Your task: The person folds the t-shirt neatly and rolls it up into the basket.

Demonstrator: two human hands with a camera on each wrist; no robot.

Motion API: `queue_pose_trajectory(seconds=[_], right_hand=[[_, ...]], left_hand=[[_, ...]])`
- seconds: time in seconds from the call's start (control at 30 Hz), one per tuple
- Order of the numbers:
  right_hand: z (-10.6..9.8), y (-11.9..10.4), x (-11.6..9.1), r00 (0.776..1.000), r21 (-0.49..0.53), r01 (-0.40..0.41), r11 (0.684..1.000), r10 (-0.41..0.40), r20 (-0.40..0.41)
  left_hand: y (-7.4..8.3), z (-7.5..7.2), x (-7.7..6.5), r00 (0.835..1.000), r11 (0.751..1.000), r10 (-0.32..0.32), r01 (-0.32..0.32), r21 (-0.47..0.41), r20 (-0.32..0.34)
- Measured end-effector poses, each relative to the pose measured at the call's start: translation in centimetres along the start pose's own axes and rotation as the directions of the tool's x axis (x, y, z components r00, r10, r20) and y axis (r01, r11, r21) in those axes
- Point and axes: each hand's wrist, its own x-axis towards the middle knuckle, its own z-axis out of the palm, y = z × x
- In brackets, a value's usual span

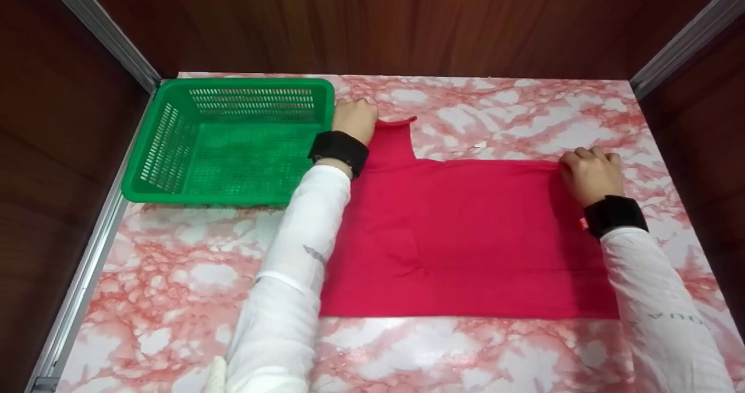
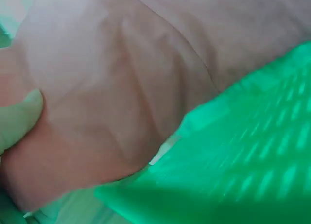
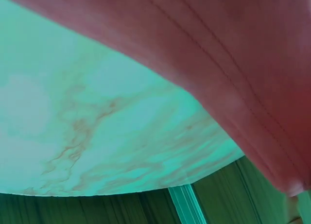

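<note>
A red T-shirt (image 1: 477, 224) lies spread on the table, its sleeve (image 1: 396, 140) sticking out toward the back. My left hand (image 1: 356, 119) grips its far left part beside the basket; the thumb (image 2: 24, 114) presses on the cloth in the left wrist view, while the other fingers are hidden. At the far right corner, my right hand (image 1: 595, 174) pinches the edge with curled fingers. The right wrist view shows a double-stitched hem (image 3: 218, 63) lifted off the table, with only a sliver of the hand at the lower right.
A green plastic basket (image 1: 227, 199) with slotted walls stands at the back left, close against my left wrist. The table (image 1: 174, 300) has a red and white marbled top. Dark wooden panels (image 1: 396, 26) enclose it at the back and both sides.
</note>
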Motion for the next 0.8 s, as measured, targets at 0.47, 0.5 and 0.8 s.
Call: queue_pose_trajectory(seconds=[0.47, 0.5, 0.8], right_hand=[[-2.1, 0.5, -2.5, 0.983, 0.119, 0.129, 0.985, -0.111, -0.145], [-2.4, 0.4, -2.8, 0.981, 0.126, 0.134, 0.983, -0.114, -0.155], [-3.6, -0.5, -6.6, 0.972, 0.18, 0.157, 0.971, -0.12, -0.201]], left_hand=[[-1.0, -2.4, -7.5, 0.957, 0.971, 0.231, -0.237, -0.014, -0.173], [-1.0, -2.4, -8.2, 0.95, 0.968, 0.244, -0.252, -0.015, -0.193], [-0.3, -1.1, -15.4, 0.879, 0.939, 0.313, -0.342, -0.019, -0.361]])
